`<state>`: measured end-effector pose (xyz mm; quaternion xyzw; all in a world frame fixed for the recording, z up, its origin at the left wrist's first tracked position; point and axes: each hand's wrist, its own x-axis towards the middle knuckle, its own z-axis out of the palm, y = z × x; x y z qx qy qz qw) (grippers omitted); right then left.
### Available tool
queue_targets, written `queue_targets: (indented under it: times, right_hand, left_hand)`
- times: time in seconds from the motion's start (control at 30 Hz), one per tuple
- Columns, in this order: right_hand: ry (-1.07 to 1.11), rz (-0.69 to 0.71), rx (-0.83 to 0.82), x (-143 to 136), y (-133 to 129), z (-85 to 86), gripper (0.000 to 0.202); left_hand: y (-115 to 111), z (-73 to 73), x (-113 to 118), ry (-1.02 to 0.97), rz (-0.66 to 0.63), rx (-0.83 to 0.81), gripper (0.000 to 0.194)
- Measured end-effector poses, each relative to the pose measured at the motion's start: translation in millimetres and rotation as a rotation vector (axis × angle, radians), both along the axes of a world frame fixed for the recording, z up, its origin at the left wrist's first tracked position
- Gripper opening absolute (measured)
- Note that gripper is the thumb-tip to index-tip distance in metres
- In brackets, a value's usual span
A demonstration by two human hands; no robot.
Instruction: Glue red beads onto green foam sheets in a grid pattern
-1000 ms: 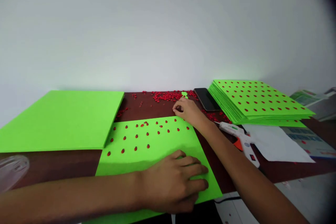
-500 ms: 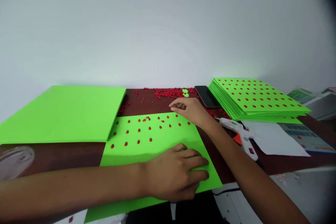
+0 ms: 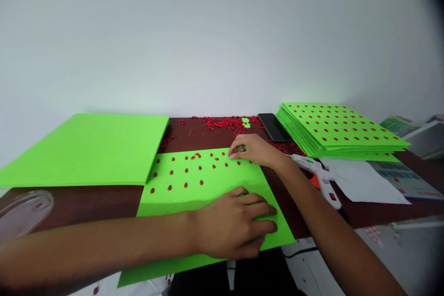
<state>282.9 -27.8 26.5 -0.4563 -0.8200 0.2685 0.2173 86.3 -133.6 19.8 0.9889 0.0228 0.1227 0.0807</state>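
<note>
A bright green sheet [image 3: 180,199] lies in front of me, with rows of small red pieces [image 3: 186,170] on its far half. My left hand [image 3: 239,224] rests on the near right part of this sheet, fingers apart and curved, holding nothing. At the sheet's far edge, my right hand [image 3: 251,149] has its thumb and fingertips pressed together among the red pieces; what they hold, if anything, is too small to name. Behind that hand, many loose red pieces [image 3: 225,123] are scattered on the dark red table [image 3: 208,140].
A plain green stack [image 3: 90,148] lies left, above a clear round lid [image 3: 27,210]. At right are a phone [image 3: 274,127], a red-dotted green stack [image 3: 340,125], a white glue gun [image 3: 321,178], white paper [image 3: 364,182] and a printed booklet [image 3: 405,178].
My right hand has come down slightly to the green sheet's far edge, and its fingertips have lowered. My left hand stays in place on the sheet. The view has shifted a little.
</note>
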Motion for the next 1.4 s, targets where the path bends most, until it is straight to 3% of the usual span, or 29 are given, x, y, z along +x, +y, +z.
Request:
queue_targets:
  times: [0.2,0.53,0.8,1.4]
  right_hand:
    - [-0.078,0.036,0.012,5,-3,6.7,0.016]
    - [-0.068,0.114,0.102,4,-5,4.4,0.010]
    - [0.053,0.354,-0.166,5,-17,14.1,0.016]
    - [0.026,0.331,-0.146,-4,-17,7.3,0.014]
  left_hand:
    - [0,-0.2,0,-0.005,0.000,-0.002,0.031]
    - [0,0.5,1,-0.002,0.002,0.001,0.031]
    - [0,-0.3,0,-0.018,0.003,0.002,0.030]
    - [-1,-1.6,1,-0.021,0.007,0.004,0.031]
